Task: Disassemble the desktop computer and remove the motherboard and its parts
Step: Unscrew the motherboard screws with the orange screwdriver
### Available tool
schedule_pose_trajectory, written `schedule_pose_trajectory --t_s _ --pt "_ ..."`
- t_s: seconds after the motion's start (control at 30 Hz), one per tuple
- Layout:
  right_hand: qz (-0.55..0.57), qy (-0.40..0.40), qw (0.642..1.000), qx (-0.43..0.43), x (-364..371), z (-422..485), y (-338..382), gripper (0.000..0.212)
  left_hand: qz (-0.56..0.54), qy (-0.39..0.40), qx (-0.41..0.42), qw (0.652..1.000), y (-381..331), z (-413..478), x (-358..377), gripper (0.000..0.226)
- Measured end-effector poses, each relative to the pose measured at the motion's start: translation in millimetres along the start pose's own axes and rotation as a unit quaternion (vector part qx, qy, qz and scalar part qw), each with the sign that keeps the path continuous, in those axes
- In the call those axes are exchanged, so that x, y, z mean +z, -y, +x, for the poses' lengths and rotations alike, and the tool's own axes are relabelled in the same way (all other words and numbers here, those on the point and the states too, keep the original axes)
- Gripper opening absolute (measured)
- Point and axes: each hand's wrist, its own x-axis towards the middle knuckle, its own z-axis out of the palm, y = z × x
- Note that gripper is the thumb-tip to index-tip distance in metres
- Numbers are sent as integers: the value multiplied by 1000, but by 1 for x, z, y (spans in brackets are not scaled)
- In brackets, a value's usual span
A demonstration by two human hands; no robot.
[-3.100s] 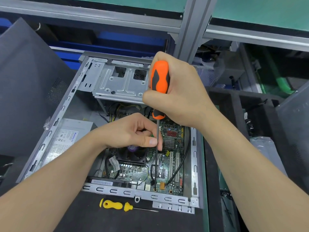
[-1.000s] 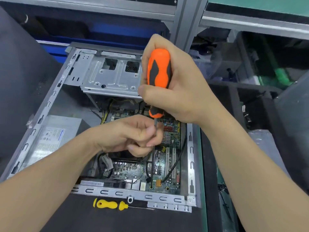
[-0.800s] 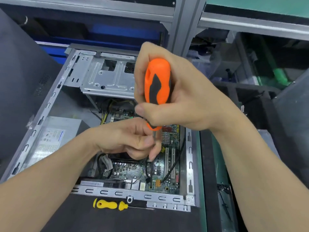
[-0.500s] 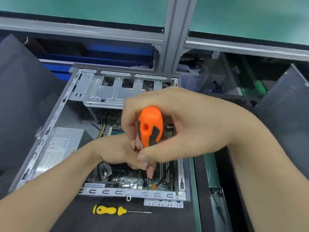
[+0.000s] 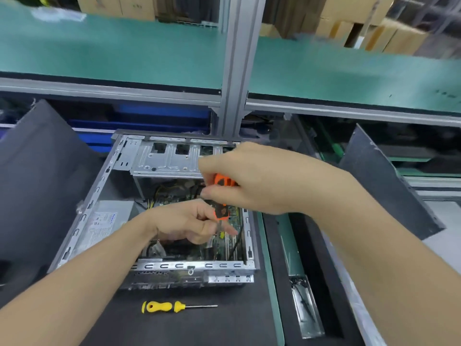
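the right hand (image 5: 252, 181) grips the orange screwdriver (image 5: 221, 211) while the left hand (image 5: 184, 221) just below it pinches its shaft over the motherboard (image 5: 220, 247).

Grey aluminium post (image 5: 235, 58) upright at centre, green-matted shelf (image 5: 112, 53) running to either side of it, cardboard boxes (image 5: 389, 33) behind and to its right (blurred), blue bins (image 5: 159, 116) below left, black foam mat (image 5: 199, 325) in front, narrow metal tray (image 5: 308, 310) low right, even bright light.

The left hand (image 5: 184, 222) and right hand (image 5: 252, 181) are bare, and both forearms (image 5: 99, 270) are unsleeved as far as they show.
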Motion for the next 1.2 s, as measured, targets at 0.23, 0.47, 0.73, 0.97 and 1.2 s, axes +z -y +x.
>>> schedule_pose_trajectory --t_s 0.23,0.47,0.73,0.97,1.2 --pt "10 195 981 19 -46 13 27 31 68 -80 22 994 3 0 6 22" --pt "-41 46 991 117 -33 11 30 43 134 -173 7 976 4 -3 16 33" --pt "-84 11 978 192 -22 22 37 53 89 -206 65 972 11 10 24 50" --pt "17 114 983 143 -33 14 29 8 81 -121 74 987 8 -4 10 34" --pt "19 181 977 110 -39 9 25 28 71 -90 30 993 2 -6 7 40"
